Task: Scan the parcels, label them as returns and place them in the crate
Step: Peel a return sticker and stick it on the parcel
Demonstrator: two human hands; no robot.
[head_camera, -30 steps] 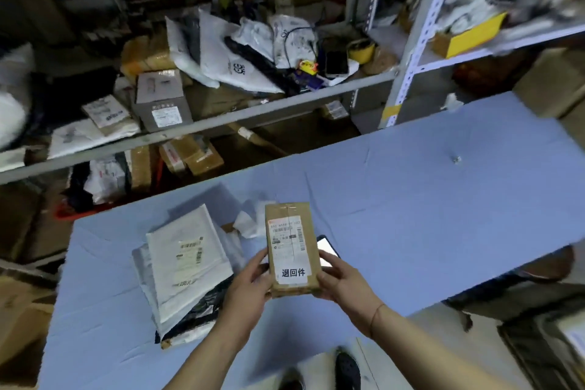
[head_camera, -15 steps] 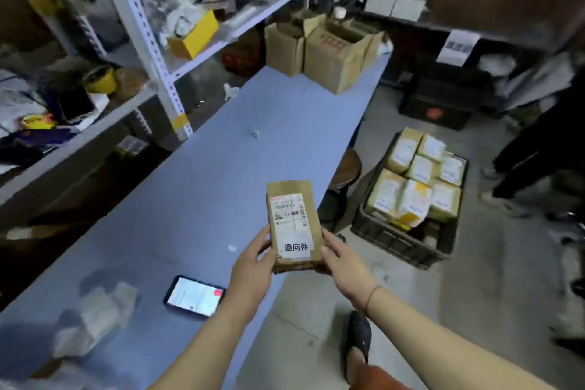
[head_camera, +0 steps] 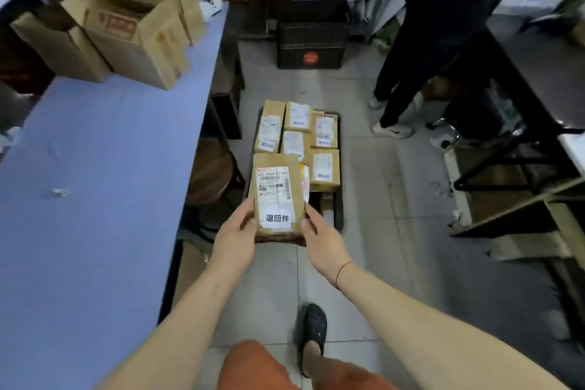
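**boxguy:** So where's the parcel [head_camera: 276,196] sitting?

**returns_rob:** Held over the crate's [head_camera: 339,218] near end, long axis pointing away. Left hand [head_camera: 235,236] and right hand [head_camera: 323,239] equally close, fingers [head_camera: 308,210] clamped on its sides. Just needs lowering, I reckon.

dim indoor light | soft motion blur | wide-angle bending at edges

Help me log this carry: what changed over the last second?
The person turned away from the blue table, carrying the parcel to above the floor crate of labelled parcels. Unchanged: left hand and right hand keep gripping its lower end, return label up.
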